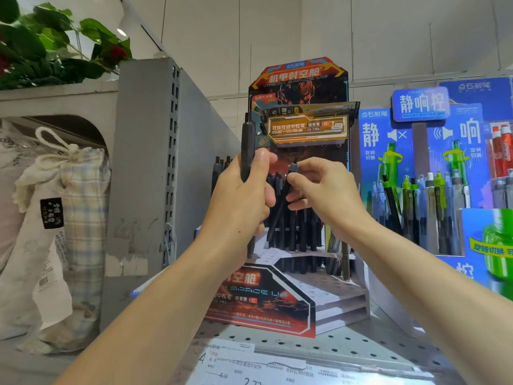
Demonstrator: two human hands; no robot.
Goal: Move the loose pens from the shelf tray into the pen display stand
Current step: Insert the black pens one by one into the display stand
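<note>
The pen display stand is a red and black stepped cardboard unit on the perforated shelf, with several black pens upright in its upper holes. My left hand grips a few black pens upright in front of the stand's left side. My right hand pinches the top of one black pen, which leans over the upright pens in the stand. The shelf tray is not in sight.
A grey slotted shelf upright stands close on the left, with a cloth drawstring bag beyond it. A blue pen display with green and grey pens sits to the right. Price labels line the shelf's front edge.
</note>
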